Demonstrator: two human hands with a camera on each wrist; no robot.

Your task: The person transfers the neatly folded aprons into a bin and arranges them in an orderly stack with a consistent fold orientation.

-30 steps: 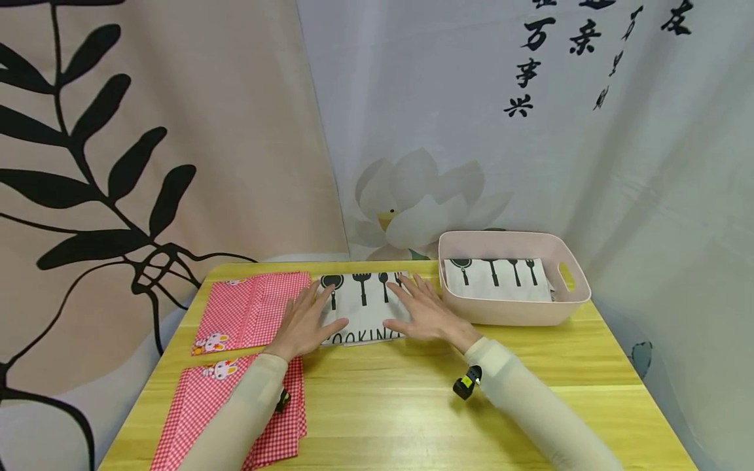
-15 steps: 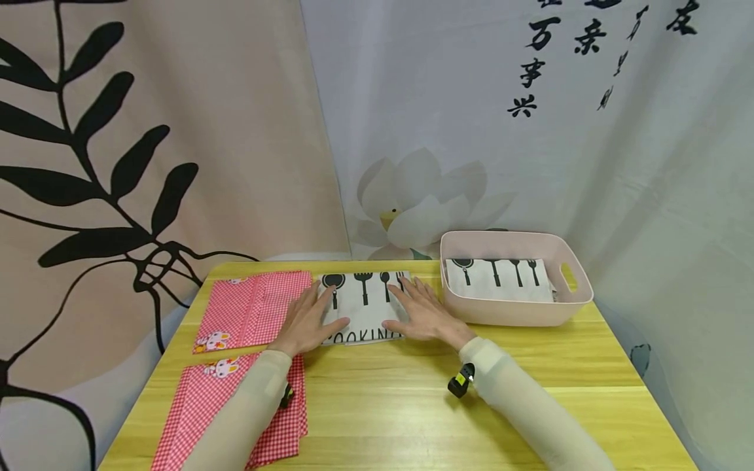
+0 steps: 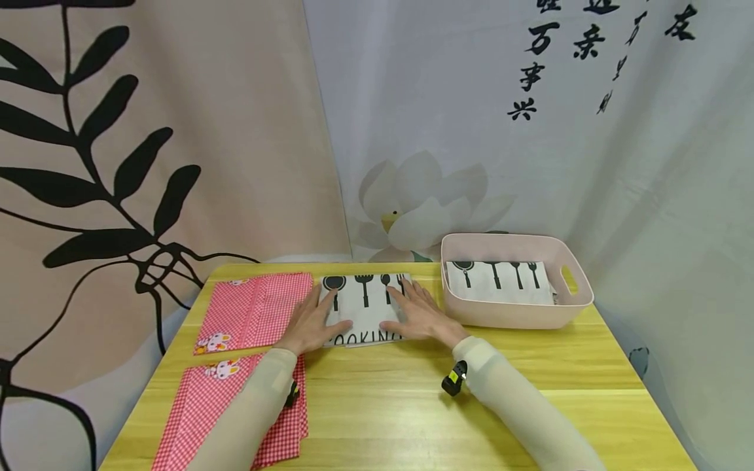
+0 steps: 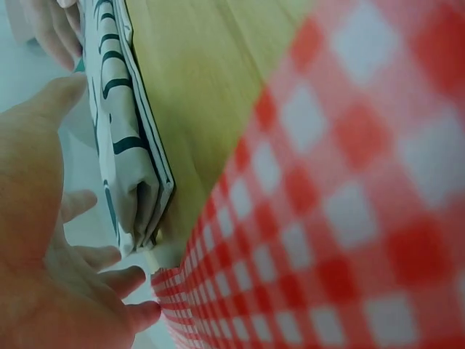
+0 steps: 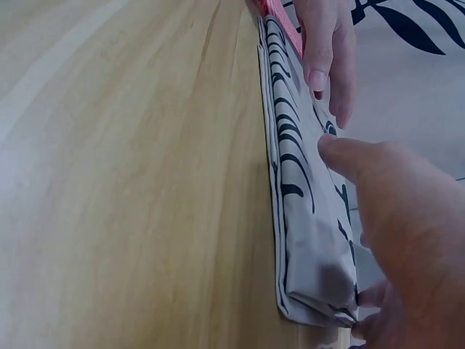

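A folded white cloth (image 3: 368,317) with black kitchen utensils and lettering printed on it lies near the back of the table. Its layered folded edge (image 4: 131,160) shows close up in the left wrist view. My left hand (image 3: 311,324) spreads its fingers along the cloth's left side, the thumb reaching over the print. On the other side, my right hand (image 3: 419,316) rests with fingers extended at the cloth's right edge. The right thumb (image 5: 349,154) points inward over the top of the cloth. Neither hand grips it.
Two stacks of red-and-white checked cloths lie at the left, a back one (image 3: 253,311) and a front one (image 3: 194,405) partly under the left forearm. A pink basket (image 3: 506,316) at the back right holds a similar white printed cloth (image 3: 497,284).
Both hands stay at the folded white cloth, nearly still. The right forearm and its wrist camera have shifted slightly left. The cloths and basket have not moved on the table.
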